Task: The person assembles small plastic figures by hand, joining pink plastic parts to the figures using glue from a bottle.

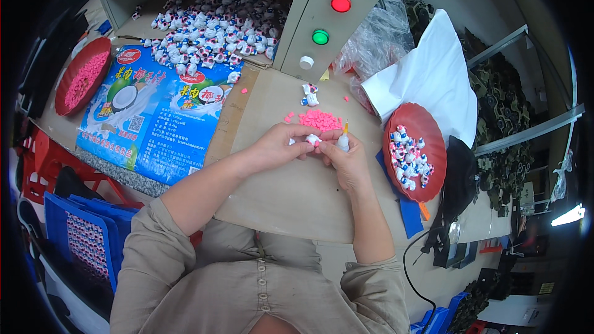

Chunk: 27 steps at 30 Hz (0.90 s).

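My left hand (281, 143) pinches a small white figurine (314, 140) with a pink part on it. My right hand (351, 164) meets it from the other side, its fingertips close to the figurine. Tucked in that hand is a small white dropper bottle (343, 141) with a yellow nozzle pointing up and away from me. Just beyond my fingers lies a heap of small pink pieces (320, 119). A little farther off, white-and-blue figurines (310, 96) rest on the brown table covering (266, 201). Fingers partly hide the held figurine.
A red scalloped dish (435, 176) with several figurines stands at right, beside white sheeting (427, 65). Many figurines (210, 37) spill from a grey machine housing (303, 21) onto blue printed cardboard (148, 117). Another red dish (106, 44) holds pink pieces at far left.
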Available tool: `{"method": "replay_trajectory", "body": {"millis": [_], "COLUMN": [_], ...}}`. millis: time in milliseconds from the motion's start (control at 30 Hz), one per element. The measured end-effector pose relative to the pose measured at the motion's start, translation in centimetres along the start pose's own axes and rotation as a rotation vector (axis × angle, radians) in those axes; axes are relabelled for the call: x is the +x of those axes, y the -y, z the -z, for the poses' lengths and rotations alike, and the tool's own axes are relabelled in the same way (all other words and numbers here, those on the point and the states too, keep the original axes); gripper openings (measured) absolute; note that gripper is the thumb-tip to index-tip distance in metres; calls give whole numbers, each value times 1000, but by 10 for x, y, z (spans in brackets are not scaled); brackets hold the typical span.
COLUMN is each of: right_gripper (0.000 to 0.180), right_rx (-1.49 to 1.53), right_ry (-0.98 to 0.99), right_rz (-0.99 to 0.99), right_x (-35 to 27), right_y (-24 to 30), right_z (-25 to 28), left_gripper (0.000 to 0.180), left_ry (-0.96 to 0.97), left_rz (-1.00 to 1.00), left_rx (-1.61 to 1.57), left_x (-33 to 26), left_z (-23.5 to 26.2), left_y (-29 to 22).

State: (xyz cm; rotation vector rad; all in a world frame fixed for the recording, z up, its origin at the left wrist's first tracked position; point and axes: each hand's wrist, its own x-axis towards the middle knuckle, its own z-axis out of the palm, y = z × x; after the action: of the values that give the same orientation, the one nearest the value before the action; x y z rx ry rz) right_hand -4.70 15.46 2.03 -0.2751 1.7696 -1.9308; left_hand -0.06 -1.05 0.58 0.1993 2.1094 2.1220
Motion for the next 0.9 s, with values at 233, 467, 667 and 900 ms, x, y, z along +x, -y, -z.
{"method": "replay_trajectory", "body": {"millis": [233, 467, 667, 900], "right_gripper": [18, 15, 15, 12], "right_rx": [-55, -173, -168, -239], "right_ry": [-99, -122, -122, -130], "right_rz": [40, 99, 111, 157], "right_x": [-2, -4, -3, 1], "right_y": [-2, -4, -5, -16], "right_z": [-9, -11, -13, -8], "left_gripper": [29, 28, 25, 21], "left_ry": [-67, -64, -72, -71], "left_rz": [52, 18, 110, 102], "left_rx": [-53, -162, -355, -377], "left_x": [-1, 1, 3, 2], "left_z": [-3, -4, -2, -5], "left_y": [-1, 6, 3, 5]}}
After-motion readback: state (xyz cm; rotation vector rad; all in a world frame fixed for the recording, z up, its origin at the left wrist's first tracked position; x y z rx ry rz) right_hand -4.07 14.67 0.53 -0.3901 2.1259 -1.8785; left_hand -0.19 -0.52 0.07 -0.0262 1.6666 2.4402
